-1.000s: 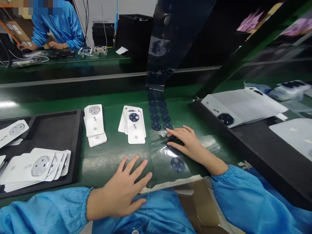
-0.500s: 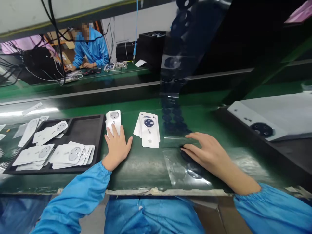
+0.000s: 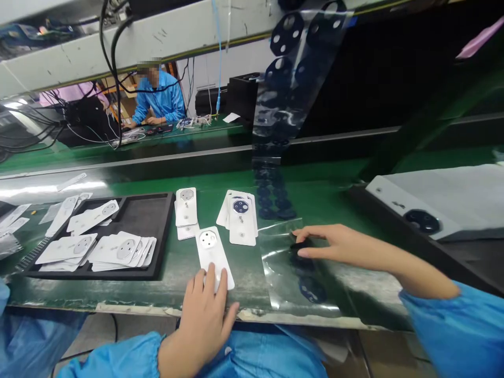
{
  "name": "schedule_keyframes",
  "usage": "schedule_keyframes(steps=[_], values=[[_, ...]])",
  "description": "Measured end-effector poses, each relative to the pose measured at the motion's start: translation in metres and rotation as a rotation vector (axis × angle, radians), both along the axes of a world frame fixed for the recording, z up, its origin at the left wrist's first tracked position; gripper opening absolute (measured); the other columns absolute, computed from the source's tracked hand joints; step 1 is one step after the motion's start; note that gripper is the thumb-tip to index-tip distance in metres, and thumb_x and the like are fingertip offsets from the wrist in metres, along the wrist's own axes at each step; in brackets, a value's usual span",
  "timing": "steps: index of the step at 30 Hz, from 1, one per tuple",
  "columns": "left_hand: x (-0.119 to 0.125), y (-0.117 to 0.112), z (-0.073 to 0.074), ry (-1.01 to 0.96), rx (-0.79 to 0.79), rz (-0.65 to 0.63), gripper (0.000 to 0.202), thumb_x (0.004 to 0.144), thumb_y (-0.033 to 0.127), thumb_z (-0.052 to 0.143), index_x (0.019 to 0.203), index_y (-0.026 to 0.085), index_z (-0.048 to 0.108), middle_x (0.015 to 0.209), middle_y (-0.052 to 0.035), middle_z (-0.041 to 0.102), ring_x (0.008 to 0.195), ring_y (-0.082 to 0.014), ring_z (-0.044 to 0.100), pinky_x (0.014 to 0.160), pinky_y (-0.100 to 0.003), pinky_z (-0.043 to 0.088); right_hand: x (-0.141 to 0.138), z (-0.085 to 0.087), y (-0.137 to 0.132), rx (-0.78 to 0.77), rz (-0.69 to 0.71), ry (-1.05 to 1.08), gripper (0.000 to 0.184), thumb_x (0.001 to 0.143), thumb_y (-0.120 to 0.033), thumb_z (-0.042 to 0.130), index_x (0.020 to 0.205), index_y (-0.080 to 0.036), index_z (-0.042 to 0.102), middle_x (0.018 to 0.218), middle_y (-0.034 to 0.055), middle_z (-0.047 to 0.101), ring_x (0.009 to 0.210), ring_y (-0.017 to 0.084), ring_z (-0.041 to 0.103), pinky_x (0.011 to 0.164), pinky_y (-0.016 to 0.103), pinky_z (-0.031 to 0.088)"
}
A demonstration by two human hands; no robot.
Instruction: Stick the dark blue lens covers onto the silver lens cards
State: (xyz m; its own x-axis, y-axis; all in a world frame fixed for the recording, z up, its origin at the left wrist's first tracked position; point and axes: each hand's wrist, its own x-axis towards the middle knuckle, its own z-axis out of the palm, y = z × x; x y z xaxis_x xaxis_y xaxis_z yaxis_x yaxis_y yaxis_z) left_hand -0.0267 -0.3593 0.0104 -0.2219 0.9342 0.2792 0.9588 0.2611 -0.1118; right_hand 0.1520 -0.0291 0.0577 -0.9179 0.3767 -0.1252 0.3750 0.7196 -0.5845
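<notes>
My left hand (image 3: 208, 310) lies flat, fingers stretched out, its fingertips on the lower part of a white panel (image 3: 211, 251) with a pale octagonal patch with dark holes. My right hand (image 3: 334, 244) is closed in a pinch on a dark round sticker (image 3: 298, 245) at the clear film sheet (image 3: 280, 283). Another dark sticker (image 3: 312, 290) with holes shows on that sheet. Behind my left hand is a small stack of white panels (image 3: 186, 210). To its right lies a pile of panels (image 3: 242, 226), its top one bearing a dark octagonal sticker.
A black tray (image 3: 160, 247) with stacked white panels stands at left. A second black tray (image 3: 464, 254) at right holds a panel and white sheeting. A film strip (image 3: 271, 126) of dark stickers hangs down at the back. Across the bench, a person in blue (image 3: 161, 100) works.
My left hand has slid one white panel off the small stack, toward me and right. My right hand has closed at the sticker. The view has shifted.
</notes>
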Motion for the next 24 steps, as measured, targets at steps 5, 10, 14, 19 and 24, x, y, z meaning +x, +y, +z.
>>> schedule_keyframes(steps=[5,10,14,19,24], values=[[-0.001,-0.006,-0.005,-0.001,-0.031,-0.231,0.071,0.099,0.061,0.049,0.148,0.009,0.046,0.132,-0.0251,0.053,0.128,-0.0477,0.045,0.103,-0.060,0.044,-0.014,0.044,0.014,-0.635,-0.147,0.182,0.047,0.086,-0.071,0.070,0.106,-0.030,0.080,0.141,0.0061,0.060,0.127,0.036,0.057,0.104,0.047,0.054],[-0.001,0.010,-0.013,0.091,-0.117,-0.343,0.084,0.098,0.069,0.046,0.152,0.005,0.038,0.130,-0.0264,0.054,0.128,-0.0516,0.047,0.104,-0.059,0.042,-0.066,0.046,-0.039,-0.649,-0.175,0.387,0.038,0.081,-0.057,0.083,0.103,-0.026,0.079,0.127,0.0082,0.066,0.113,0.030,0.063,0.096,0.042,0.056],[-0.004,0.016,-0.015,0.145,-0.019,-0.391,0.072,0.097,0.056,0.056,0.148,0.006,0.045,0.126,-0.0243,0.058,0.121,-0.0492,0.055,0.099,-0.057,0.045,-0.121,0.014,-0.100,-0.978,-0.008,0.273,0.035,0.079,-0.040,0.086,0.102,-0.019,0.070,0.083,0.0014,0.065,0.076,0.016,0.064,0.074,0.030,0.055],[-0.026,0.012,-0.010,0.058,-0.017,-0.524,0.057,0.098,0.040,0.054,0.144,0.006,0.051,0.128,-0.0230,0.058,0.116,-0.0399,0.059,0.099,-0.050,0.048,-0.149,-0.031,-0.128,-1.125,-0.090,0.205,0.034,0.082,-0.036,0.082,0.100,-0.019,0.058,0.080,-0.0021,0.060,0.061,0.011,0.059,0.057,0.022,0.050],[-0.042,0.010,-0.002,-0.072,-0.160,-0.551,0.073,0.092,0.048,0.062,0.151,0.010,0.043,0.135,-0.0201,0.052,0.121,-0.0407,0.052,0.098,-0.052,0.051,-0.144,-0.036,-0.120,-1.147,-0.169,0.094,0.047,0.081,-0.036,0.085,0.106,-0.021,0.047,0.075,-0.0050,0.060,0.056,0.010,0.057,0.050,0.018,0.047]])
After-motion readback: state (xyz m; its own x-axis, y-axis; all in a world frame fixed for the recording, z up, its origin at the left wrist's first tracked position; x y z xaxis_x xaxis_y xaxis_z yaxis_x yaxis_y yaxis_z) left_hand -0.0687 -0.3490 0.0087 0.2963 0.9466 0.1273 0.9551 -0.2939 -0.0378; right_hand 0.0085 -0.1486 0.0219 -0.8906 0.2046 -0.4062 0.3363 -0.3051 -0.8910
